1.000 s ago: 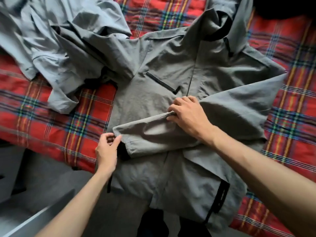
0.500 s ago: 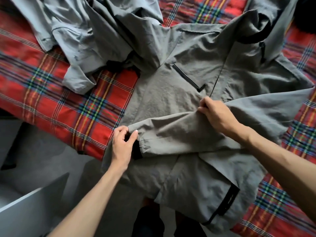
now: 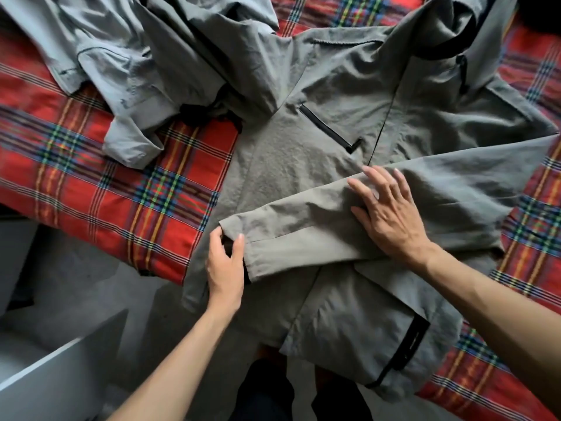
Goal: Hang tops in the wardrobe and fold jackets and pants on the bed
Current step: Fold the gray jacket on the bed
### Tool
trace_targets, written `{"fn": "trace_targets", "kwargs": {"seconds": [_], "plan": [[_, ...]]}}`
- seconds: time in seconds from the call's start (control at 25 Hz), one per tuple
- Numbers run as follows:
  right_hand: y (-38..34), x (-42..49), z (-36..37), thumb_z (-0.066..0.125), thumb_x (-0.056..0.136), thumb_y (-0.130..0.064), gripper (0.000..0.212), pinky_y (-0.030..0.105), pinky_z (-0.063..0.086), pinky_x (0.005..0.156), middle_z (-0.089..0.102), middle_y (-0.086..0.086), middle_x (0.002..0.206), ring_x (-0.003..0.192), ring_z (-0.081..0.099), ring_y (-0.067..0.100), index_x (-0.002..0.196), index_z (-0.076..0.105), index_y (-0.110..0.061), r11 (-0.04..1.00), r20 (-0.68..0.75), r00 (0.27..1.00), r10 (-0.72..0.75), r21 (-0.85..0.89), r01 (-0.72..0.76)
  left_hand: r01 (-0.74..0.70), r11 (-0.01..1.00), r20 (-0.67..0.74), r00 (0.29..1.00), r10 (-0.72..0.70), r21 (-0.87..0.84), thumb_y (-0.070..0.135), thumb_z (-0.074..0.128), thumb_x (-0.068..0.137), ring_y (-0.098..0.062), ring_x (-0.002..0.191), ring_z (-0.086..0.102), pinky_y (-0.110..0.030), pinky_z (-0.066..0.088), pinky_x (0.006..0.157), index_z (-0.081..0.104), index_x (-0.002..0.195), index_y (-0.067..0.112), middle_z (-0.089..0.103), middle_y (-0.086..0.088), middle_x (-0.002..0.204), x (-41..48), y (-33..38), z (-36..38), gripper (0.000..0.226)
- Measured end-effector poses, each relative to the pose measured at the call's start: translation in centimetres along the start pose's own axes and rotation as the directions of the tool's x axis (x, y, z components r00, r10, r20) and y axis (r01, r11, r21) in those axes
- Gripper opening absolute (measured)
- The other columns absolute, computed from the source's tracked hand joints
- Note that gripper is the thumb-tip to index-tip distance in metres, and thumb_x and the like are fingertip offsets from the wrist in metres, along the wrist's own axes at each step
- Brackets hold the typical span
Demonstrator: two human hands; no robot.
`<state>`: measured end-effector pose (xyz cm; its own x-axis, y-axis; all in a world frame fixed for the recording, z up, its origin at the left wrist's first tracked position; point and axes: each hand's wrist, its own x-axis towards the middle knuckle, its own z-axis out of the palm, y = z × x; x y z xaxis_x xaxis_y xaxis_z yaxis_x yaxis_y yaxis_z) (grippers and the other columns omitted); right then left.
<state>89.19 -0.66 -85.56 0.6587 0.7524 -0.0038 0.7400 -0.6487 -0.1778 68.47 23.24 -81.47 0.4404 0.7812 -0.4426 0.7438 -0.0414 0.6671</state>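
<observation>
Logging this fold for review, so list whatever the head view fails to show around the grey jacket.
1. Head view: the jacket hood passes the top edge.
2. The crumpled grey garment: bunching and the top edge hide whether it is pants or a jacket.
3. The dark shape in the top right corner: cut off, unidentifiable.
4. The left hand gripping the sleeve cuff: its back hides most fingers.

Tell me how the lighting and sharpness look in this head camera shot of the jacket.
Head view: soft, diffuse light, no glare on the grey jacket; the wide lens bows the plaid bedspread lines; the top right corner falls dark; right hand and left hand look slightly soft.
</observation>
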Motion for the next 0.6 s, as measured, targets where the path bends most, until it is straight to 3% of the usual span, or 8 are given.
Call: {"fn": "trace_targets", "kwargs": {"seconds": [0.08, 0.16, 0.2, 0.28, 0.36, 0.44, 0.52, 0.6], "plan": [[1.2, -2.0, 1.2, 0.036, 0.098, -0.048, 0.062, 0.046, 0.01, 0.122, 0.027, 0.013, 0.158, 0.148, 0.021, 0.028, 0.151, 0.034, -0.017, 0.993, 0.135, 0.985, 0.111, -0.063, -0.103, 0.056, 0.994, -0.054, 0.997, -0.05, 0.098, 0.022, 0.061, 0.095, -0.03, 0.108, 0.06, -0.03, 0.039, 0.08, 0.047, 0.13, 0.016, 0.062, 0.0, 0.109, 0.0, -1.0, -0.2, 0.038], [1.5, -2.5, 1.3, 0.03, 0.097, -0.053, 0.068, 0.046, 0.008, 0.122, 0.019, 0.013, 0.162, 0.15, 0.014, 0.027, 0.154, 0.028, -0.016, 0.986, 0.142, 0.977, 0.16, -0.069, -0.152, -0.154, 0.933, -0.122, 0.972, 0.203, 0.326, 0.018, 0.064, 0.09, -0.036, 0.115, 0.055, -0.041, 0.042, 0.093, 0.044, 0.134, 0.009, 0.057, -0.013, 0.122, -0.1, -0.9, -0.2, 0.049], [1.0, -2.3, 1.2, 0.032, 0.098, -0.053, 0.068, 0.047, 0.009, 0.122, 0.018, 0.013, 0.162, 0.151, 0.013, 0.027, 0.154, 0.028, -0.016, 0.989, 0.112, 0.984, 0.139, -0.064, -0.132, -0.286, 0.85, -0.122, 0.92, 0.373, 0.441, 0.02, 0.064, 0.089, -0.037, 0.122, 0.049, -0.043, 0.038, 0.102, 0.044, 0.135, 0.004, 0.052, -0.018, 0.131, -0.1, -0.6, 0.4, 0.053], [-1.0, -1.6, 1.3, 0.034, 0.098, -0.052, 0.066, 0.048, 0.01, 0.122, 0.017, 0.013, 0.162, 0.151, 0.013, 0.028, 0.154, 0.028, -0.016, 0.998, 0.062, 0.996, 0.066, -0.025, -0.064, -0.526, 0.647, 0.076, 0.804, 0.589, 0.552, 0.031, 0.059, 0.091, -0.039, 0.135, 0.039, -0.046, 0.029, 0.114, 0.043, 0.141, 0.001, 0.041, -0.024, 0.144, 0.2, 0.7, 2.8, 0.06], [-2.3, -1.2, 2.3, 0.034, 0.099, -0.052, 0.065, 0.047, 0.011, 0.122, 0.017, 0.012, 0.162, 0.15, 0.014, 0.027, 0.154, 0.027, -0.018, 1.0, 0.076, 0.997, 0.014, -0.016, -0.013, -0.663, 0.426, 0.358, 0.717, 0.598, 0.615, 0.047, 0.046, 0.095, -0.037, 0.145, 0.025, -0.049, 0.019, 0.119, 0.033, 0.15, 0.009, 0.029, -0.023, 0.155, 0.8, 0.8, 5.9, 0.068], [-0.7, -1.3, 2.9, 0.034, 0.099, -0.052, 0.065, 0.045, 0.008, 0.122, 0.021, 0.01, 0.162, 0.15, 0.015, 0.025, 0.155, 0.027, -0.021, 0.998, 0.13, 0.991, 0.032, -0.064, -0.024, -0.697, 0.265, 0.517, 0.687, 0.511, 0.666, 0.056, 0.034, 0.094, -0.034, 0.148, 0.016, -0.046, 0.013, 0.12, 0.023, 0.154, 0.015, 0.02, -0.021, 0.16, 2.3, -1.1, 7.5, 0.074], [3.2, -2.1, 2.3, 0.03, 0.098, -0.053, 0.065, 0.044, 0.004, 0.122, 0.02, 0.008, 0.162, 0.151, 0.013, 0.023, 0.155, 0.025, -0.021, 0.974, 0.126, 0.97, 0.209, -0.112, -0.196, -0.686, 0.2, 0.555, 0.698, 0.454, 0.7, 0.059, 0.029, 0.093, -0.035, 0.148, 0.015, -0.046, 0.011, 0.12, 0.023, 0.153, 0.014, 0.017, -0.023, 0.16, 3.1, -2.3, 7.4, 0.075], [7.6, -3.8, 0.5, 0.026, 0.099, -0.052, 0.066, 0.046, 0.001, 0.122, 0.017, 0.009, 0.163, 0.151, 0.01, 0.024, 0.155, 0.024, -0.018, 0.907, 0.099, 0.906, 0.411, -0.148, -0.395, -0.67, 0.213, 0.516, 0.703, 0.49, 0.711, 0.058, 0.03, 0.094, -0.038, 0.147, 0.017, -0.049, 0.012, 0.12, 0.03, 0.151, 0.011, 0.019, -0.025, 0.158, 2.6, -1.5, 6.8, 0.074]]}}
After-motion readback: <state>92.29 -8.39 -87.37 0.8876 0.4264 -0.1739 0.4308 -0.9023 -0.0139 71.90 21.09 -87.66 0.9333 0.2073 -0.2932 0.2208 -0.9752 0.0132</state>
